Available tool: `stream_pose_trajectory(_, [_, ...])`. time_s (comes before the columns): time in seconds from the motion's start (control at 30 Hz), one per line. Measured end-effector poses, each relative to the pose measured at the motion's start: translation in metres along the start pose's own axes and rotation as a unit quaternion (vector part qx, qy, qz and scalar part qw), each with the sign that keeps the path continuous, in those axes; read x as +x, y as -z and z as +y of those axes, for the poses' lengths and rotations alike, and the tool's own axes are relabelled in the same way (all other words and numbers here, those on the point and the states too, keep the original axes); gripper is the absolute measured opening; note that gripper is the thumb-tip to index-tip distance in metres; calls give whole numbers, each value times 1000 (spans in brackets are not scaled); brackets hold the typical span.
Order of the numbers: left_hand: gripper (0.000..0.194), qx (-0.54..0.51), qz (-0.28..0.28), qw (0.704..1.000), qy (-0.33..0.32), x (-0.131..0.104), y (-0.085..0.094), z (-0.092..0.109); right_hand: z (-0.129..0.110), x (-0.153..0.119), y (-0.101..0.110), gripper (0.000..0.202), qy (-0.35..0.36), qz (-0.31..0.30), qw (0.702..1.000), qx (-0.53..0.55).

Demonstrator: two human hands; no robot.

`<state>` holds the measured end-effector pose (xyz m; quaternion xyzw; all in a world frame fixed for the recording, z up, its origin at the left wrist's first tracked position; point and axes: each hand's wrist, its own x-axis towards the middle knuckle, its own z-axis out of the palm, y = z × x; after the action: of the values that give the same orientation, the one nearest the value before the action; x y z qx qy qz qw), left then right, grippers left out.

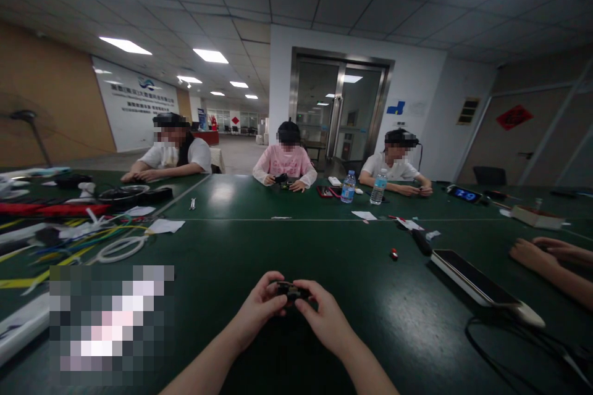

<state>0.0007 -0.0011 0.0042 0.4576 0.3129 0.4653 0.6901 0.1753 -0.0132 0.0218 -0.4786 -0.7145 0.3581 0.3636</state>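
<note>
A small dark object [291, 291] is held between both hands, just above the green table [222, 259] at the lower middle of the view. My left hand [262, 308] grips its left end with thumb and fingers. On its right end, my right hand [323, 315] pinches with the thumb below and the fingers above. The object is too small and dark to make out in detail.
Cables [121, 249] and tools lie on the left. At the right are a phone-like device [475, 278], a small red item [393, 253] and another person's hands [540, 256]. Two bottles [348, 187] stand farther back, near three seated people.
</note>
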Motion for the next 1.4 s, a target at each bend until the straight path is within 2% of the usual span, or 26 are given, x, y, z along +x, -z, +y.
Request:
stream_pose_trajectory(0.1, [21, 13, -9, 1000, -5, 0, 2, 0, -2, 0, 1, 27, 3, -6, 1000, 0])
stream_pose_trajectory(0.23, [14, 35, -12, 999, -7, 0, 2, -1, -4, -1, 0, 26, 6, -5, 1000, 3])
stream_pose_trajectory(0.43, [15, 26, -6, 1000, -8, 1, 1, -2, -1, -1, -2, 25, 15, 1, 1000, 6])
stream_pose_trajectory(0.8, [16, 27, -16, 999, -7, 1, 1, -1, 7, 0, -3, 35, -2, 2, 1000, 18])
stream_pose_trajectory(1.0, [26, 22, -11, 1000, 6, -2, -1, 3, 4, 0, -4, 33, -1, -2, 1000, 21])
stream_pose_trajectory(1.23, [24, 35, -17, 999, 10, 1, 4, -2, -3, -1, -1, 26, 10, -6, 1000, 10])
stream_pose_trajectory(1.4, [27, 22, -1, 1000, 9, 2, 4, -4, -3, -1, -1, 25, 19, -2, 1000, 14])
